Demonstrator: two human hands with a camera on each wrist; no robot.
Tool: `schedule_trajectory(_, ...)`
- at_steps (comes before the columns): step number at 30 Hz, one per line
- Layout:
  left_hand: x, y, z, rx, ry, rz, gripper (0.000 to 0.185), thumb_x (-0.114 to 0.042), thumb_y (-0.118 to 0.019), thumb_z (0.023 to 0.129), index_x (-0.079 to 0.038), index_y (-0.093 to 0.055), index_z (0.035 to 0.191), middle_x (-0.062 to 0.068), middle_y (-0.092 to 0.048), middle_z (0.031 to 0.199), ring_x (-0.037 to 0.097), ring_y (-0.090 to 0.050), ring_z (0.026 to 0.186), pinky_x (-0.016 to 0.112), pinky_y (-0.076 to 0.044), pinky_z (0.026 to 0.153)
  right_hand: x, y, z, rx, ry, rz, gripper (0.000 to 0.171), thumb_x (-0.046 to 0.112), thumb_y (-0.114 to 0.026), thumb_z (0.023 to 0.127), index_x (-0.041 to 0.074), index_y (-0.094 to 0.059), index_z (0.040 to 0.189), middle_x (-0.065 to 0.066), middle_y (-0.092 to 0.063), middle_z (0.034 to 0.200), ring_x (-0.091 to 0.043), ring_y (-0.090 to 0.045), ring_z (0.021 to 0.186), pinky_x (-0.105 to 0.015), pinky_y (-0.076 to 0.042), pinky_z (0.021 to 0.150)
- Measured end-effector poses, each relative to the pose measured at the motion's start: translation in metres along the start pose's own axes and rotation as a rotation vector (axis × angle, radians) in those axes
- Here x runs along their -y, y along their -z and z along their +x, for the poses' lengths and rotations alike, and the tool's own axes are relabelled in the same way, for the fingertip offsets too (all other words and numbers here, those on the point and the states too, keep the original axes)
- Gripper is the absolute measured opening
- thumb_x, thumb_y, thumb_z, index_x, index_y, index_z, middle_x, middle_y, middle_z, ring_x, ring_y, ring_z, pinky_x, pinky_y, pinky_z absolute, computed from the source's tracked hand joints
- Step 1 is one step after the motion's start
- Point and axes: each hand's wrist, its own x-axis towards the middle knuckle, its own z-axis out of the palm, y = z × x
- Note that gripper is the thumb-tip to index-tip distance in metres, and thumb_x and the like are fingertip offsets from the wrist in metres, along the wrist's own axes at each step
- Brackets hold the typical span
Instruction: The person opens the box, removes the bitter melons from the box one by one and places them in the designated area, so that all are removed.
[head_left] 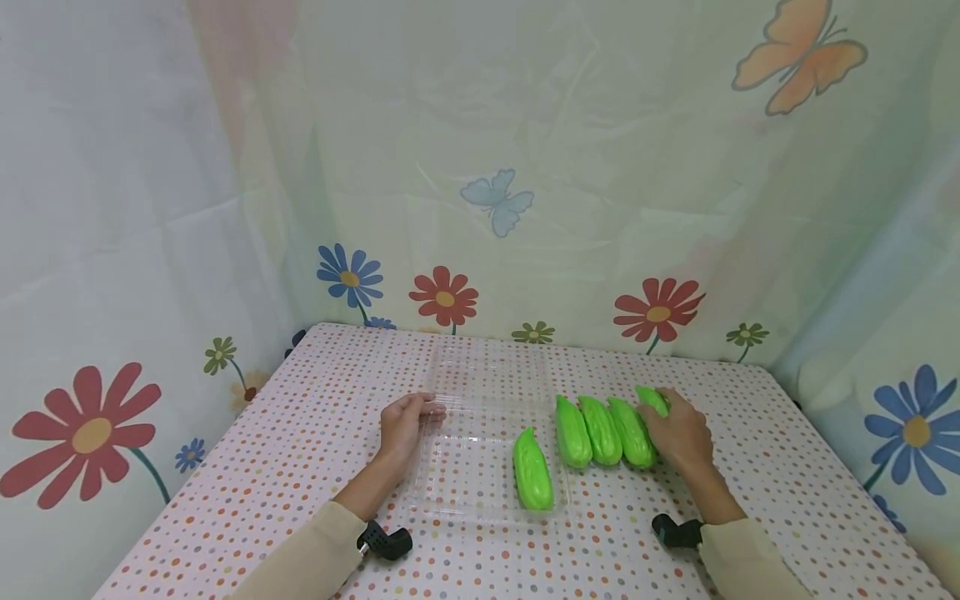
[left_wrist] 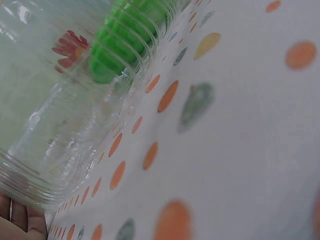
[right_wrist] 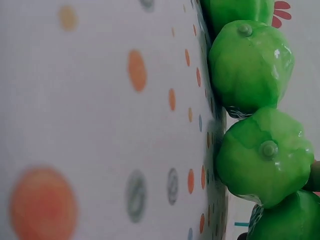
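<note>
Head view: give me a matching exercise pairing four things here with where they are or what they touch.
Things:
1. left hand
2. right hand
3. lone gourd
4. blue butterfly

Places:
A. printed on the back curtain
B. lying inside the clear tray
C. on the rightmost gourd of the row on the tablecloth
D. holding the tray's left edge

Pairs: 1-D, 2-C, 3-B, 4-A
</note>
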Motion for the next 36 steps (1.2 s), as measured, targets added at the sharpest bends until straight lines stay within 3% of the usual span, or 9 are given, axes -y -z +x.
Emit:
schedule_trajectory(7, 0.0, 0.0, 0.0, -0.001, -0.008, 0.006, 0.032, -0.005, -0.043, 0.1, 0.015, -0.059, 0.12, 0.017, -0.075, 0.098, 0.021, -0.075, 0.087, 0.031, -0.063, 0.082, -0.004, -0.001, 0.002, 0.089, -0.016, -0.032, 0.068, 0.041, -0.043, 0.105, -0.009, -0.035, 0.151, -0.039, -0.042, 0.145, -0.056, -0.049, 0.124, -0.067, -0.047, 0.092)
schedule_trajectory(14, 0.0, -0.001, -0.001, -0.012, -0.016, 0.011, 0.034, -0.005, -0.043, 0.099, 0.016, -0.059, 0.12, 0.017, -0.075, 0.096, 0.02, -0.075, 0.085, 0.029, -0.063, 0.08, -0.007, 0.001, 0.004, 0.156, -0.033, -0.032, 0.074, 0.048, -0.038, 0.106, -0.01, -0.03, 0.152, -0.039, -0.039, 0.147, -0.056, -0.046, 0.127, -0.069, -0.044, 0.097)
schedule_trajectory(23, 0.001, 0.001, 0.0, 0.007, -0.021, 0.011, 0.034, -0.007, -0.041, 0.102, 0.014, -0.059, 0.121, 0.023, -0.075, 0.101, 0.029, -0.075, 0.092, 0.037, -0.063, 0.085, -0.009, 0.0, 0.003, 0.151, -0.02, -0.027, 0.074, 0.046, -0.036, 0.106, -0.014, -0.031, 0.15, -0.041, -0.038, 0.146, -0.058, -0.042, 0.13, -0.07, -0.04, 0.104)
schedule_trajectory(30, -0.001, -0.001, 0.0, -0.003, -0.019, 0.028, 0.033, -0.007, -0.043, 0.1, 0.015, -0.059, 0.12, 0.018, -0.076, 0.098, 0.023, -0.075, 0.087, 0.031, -0.064, 0.08, -0.012, 0.002, 0.005, 0.165, -0.036, -0.005, 0.077, 0.048, -0.031, 0.106, -0.014, -0.024, 0.152, -0.042, -0.027, 0.153, -0.06, -0.026, 0.14, -0.072, -0.026, 0.115)
schedule_trajectory(36, -0.001, -0.001, -0.001, 0.001, -0.021, 0.013, 0.033, -0.005, -0.044, 0.099, 0.015, -0.06, 0.119, 0.021, -0.075, 0.099, 0.024, -0.075, 0.088, 0.03, -0.064, 0.08, -0.013, 0.003, 0.005, 0.168, -0.031, 0.007, 0.079, 0.05, -0.029, 0.106, -0.013, -0.026, 0.152, -0.042, -0.029, 0.152, -0.06, -0.027, 0.139, -0.072, -0.027, 0.114)
